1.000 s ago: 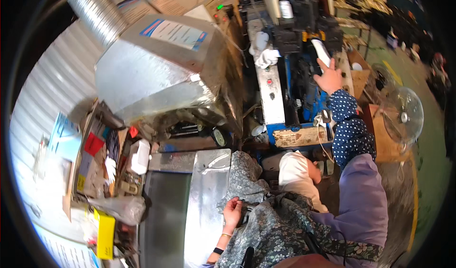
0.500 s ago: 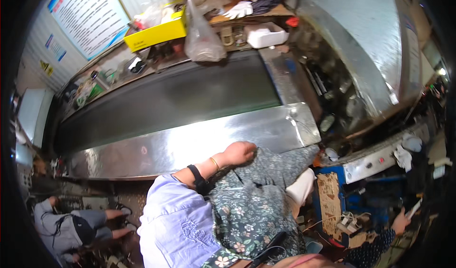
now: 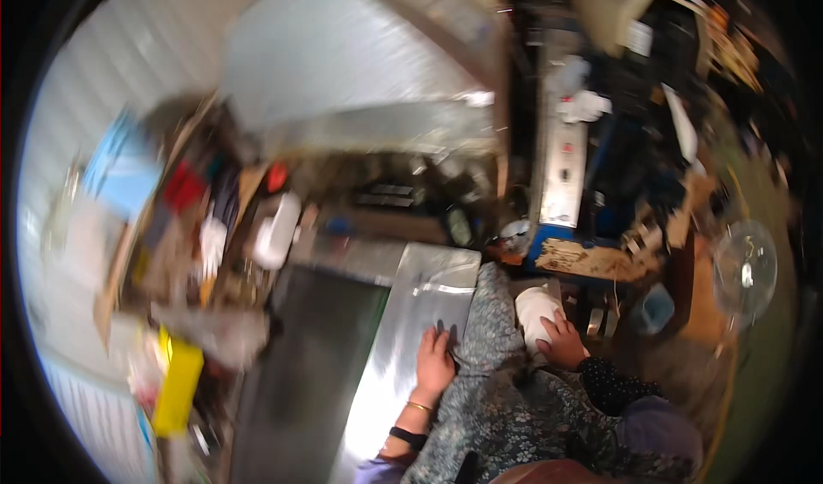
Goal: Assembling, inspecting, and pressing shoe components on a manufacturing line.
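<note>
My left hand lies over the edge of the shiny metal strip along the dark conveyor belt, beside my flowered apron. Its fingers are apart and nothing is in them. My right hand, coming out of a dark dotted sleeve, rests with outstretched fingers on a white, cloth-like rounded thing just right of the apron. What lies under that white cloth is hidden.
The dark belt runs along my left. Ahead stands a large metal hood. A blue-framed machine with a pale panel stands ahead right, with a long pale piece beyond. A yellow box and a bluish tub flank me.
The view has swung right. My right hand has come back from the long pale piece to the white cloth. My left hand's fingers now show spread.
</note>
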A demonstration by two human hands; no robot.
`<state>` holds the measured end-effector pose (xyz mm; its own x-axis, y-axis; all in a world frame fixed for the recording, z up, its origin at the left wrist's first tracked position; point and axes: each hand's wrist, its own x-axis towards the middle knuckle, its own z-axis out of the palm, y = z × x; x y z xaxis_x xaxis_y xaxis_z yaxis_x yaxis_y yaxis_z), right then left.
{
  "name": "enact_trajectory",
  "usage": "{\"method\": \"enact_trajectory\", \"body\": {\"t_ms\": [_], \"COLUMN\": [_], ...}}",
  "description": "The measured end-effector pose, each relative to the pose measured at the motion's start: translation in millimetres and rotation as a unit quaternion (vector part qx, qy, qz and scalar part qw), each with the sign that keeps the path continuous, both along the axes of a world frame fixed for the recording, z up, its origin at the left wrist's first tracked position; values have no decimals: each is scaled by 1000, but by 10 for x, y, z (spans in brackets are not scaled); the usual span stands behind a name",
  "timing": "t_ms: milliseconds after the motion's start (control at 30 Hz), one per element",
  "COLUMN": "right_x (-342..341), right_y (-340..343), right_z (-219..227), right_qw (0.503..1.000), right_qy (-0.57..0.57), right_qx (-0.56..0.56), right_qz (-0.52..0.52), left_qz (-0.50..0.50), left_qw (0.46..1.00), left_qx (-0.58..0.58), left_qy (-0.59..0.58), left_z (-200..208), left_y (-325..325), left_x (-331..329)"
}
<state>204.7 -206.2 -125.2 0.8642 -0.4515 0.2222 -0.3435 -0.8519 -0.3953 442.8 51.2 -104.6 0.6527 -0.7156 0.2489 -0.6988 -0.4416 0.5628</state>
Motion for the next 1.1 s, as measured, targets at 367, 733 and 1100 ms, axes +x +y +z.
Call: {"method": "enact_trajectory", "body": {"t_ms": [367, 733, 1100], "right_x": [-640, -775, -818], "right_y": [366, 59, -2], "right_z": [367, 52, -35], "right_qw": [989, 984, 987], "right_qy": [11, -121, -134], "right_qx": [-55, -39, 1], "right_qz": [-139, -127, -93], "left_qz": [-53, 13, -52], "left_qw": [997, 986, 992], "left_qx": [-28, -95, 77], "left_qy": [-55, 135, -82], "left_z": [-650, -559, -248], "left_y": [-343, -369, -514], "left_x": [166, -104, -743]}}
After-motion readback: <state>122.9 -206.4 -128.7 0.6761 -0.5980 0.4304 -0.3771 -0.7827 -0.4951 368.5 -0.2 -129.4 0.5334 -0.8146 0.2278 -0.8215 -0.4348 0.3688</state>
